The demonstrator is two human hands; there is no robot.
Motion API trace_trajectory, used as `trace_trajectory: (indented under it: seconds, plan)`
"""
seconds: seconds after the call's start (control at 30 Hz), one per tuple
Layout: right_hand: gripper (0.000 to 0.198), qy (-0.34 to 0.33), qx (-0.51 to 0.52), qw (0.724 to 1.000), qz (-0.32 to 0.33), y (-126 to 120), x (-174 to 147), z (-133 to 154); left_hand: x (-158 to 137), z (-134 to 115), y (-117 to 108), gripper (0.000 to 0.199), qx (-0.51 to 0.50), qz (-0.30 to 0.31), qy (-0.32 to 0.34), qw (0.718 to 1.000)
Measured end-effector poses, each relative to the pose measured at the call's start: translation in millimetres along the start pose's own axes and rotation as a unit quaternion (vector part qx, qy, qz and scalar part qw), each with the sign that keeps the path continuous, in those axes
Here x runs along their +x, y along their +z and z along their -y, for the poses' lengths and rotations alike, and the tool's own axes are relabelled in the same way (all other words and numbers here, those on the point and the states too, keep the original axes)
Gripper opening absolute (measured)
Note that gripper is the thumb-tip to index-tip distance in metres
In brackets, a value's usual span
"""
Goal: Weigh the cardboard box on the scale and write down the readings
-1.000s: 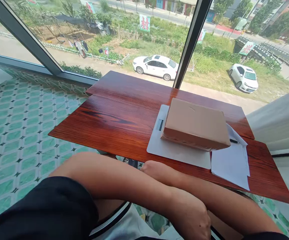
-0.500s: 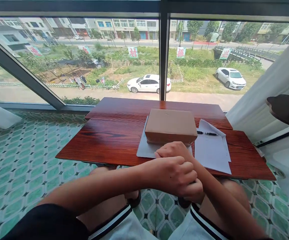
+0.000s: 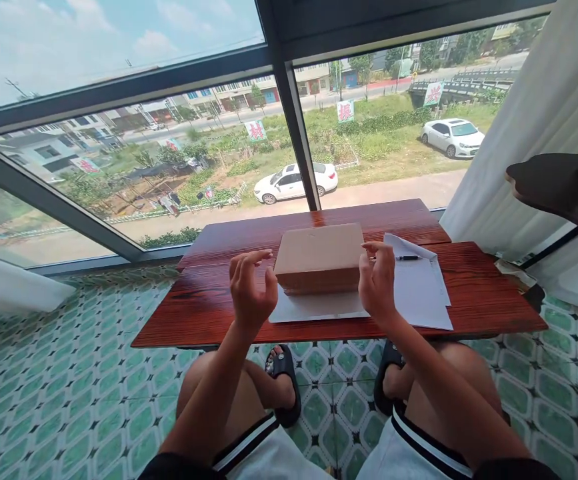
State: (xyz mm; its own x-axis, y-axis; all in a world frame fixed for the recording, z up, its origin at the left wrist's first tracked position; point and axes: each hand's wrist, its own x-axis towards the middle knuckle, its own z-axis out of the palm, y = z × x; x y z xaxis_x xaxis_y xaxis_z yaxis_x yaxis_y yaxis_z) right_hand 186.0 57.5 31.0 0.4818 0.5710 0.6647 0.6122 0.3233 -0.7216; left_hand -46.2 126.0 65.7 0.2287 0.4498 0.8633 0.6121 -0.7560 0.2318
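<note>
Hovering apart above the desk point(image 3: 183, 317), left hand point(image 3: 251, 295) and right hand point(image 3: 379, 285), both loosely curled, flanked the cardboard box point(image 3: 319, 250).

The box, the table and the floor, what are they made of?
The box looks like cardboard: dull, plain brown sides with folded-looking edges. The table seems to be wood, or wood-look board, with dark grain streaks and a shiny reddish-brown finish. The floor looks like smooth tile, perhaps ceramic, in a repeating green pattern.

Left hand point(image 3: 253, 288) and right hand point(image 3: 379, 280) raised, flanking cardboard box point(image 3: 321, 250); pen point(image 3: 409, 258) on paper point(image 3: 421, 293).
</note>
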Motion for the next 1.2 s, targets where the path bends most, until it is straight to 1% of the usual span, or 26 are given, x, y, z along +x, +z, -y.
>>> trace_trajectory:
  seconds: [0.07, 0.13, 0.2, 0.23, 0.3, 0.33, 0.4, 0.5, 0.6, 0.7, 0.83, 1.03, 1.2]
  plan:
    - [0.029, 0.026, 0.007, 1.000, 0.000, 2.9, -4.2, -7.7, -7.4, 12.1, 11.5, 0.035, -0.015, 0.004, -0.092, 0.996]
    - [0.039, 0.079, 0.032, 0.996, 0.012, 5.7, -8.6, -13.9, -13.7, 20.5, 23.6, 0.044, -0.078, 0.015, -0.204, 0.976]
    - [0.051, 0.153, 0.072, 0.985, 0.039, 8.7, -12.8, -18.5, -18.5, 24.3, 33.8, 0.050, -0.159, 0.028, -0.313, 0.936]
    - [0.055, 0.188, 0.093, 0.976, 0.056, 10.2, -14.6, -19.9, -20.4, 24.3, 37.6, 0.053, -0.197, 0.036, -0.354, 0.913]
    - [0.061, 0.238, 0.122, 0.960, 0.085, 12.4, -17.1, -20.7, -23.2, 20.5, 42.1, 0.058, -0.256, 0.060, -0.410, 0.873]
    - [0.062, 0.252, 0.128, 0.955, 0.095, 13.2, -17.7, -20.3, -24.3, 17.1, 43.0, 0.059, -0.275, 0.072, -0.426, 0.859]
    - [0.062, 0.264, 0.131, 0.950, 0.102, 13.9, -18.0, -18.6, -26.0, 8.6, 43.3, 0.060, -0.281, 0.089, -0.444, 0.846]
    - [0.064, 0.269, 0.133, 0.949, 0.099, 14.8, -18.1, -16.9, -28.5, -3.2, 43.5, 0.057, -0.257, 0.092, -0.447, 0.852]
    - [0.068, 0.266, 0.117, 0.953, 0.088, 17.0, -19.8, -17.2, -30.9, -9.5, 45.6, 0.056, -0.248, 0.083, -0.447, 0.855]
    - [0.072, 0.255, 0.094, 0.960, 0.070, 19.6, -21.8, -17.3, -31.6, -11.9, 47.7, 0.056, -0.247, 0.072, -0.443, 0.858]
    - [0.075, 0.247, 0.074, 0.964, 0.062, 21.2, -21.8, -16.3, -30.4, -13.6, 48.3, 0.056, -0.246, 0.070, -0.444, 0.859]
    - [0.071, 0.219, 0.069, 0.972, 0.042, 21.0, -20.3, -17.3, -31.0, -13.5, 49.6, 0.054, -0.251, 0.068, -0.449, 0.855]
    - [0.070, 0.215, 0.068, 0.973, 0.040, 21.2, -18.6, -14.7, -27.3, -13.8, 47.5, 0.054, -0.259, 0.060, -0.442, 0.857]
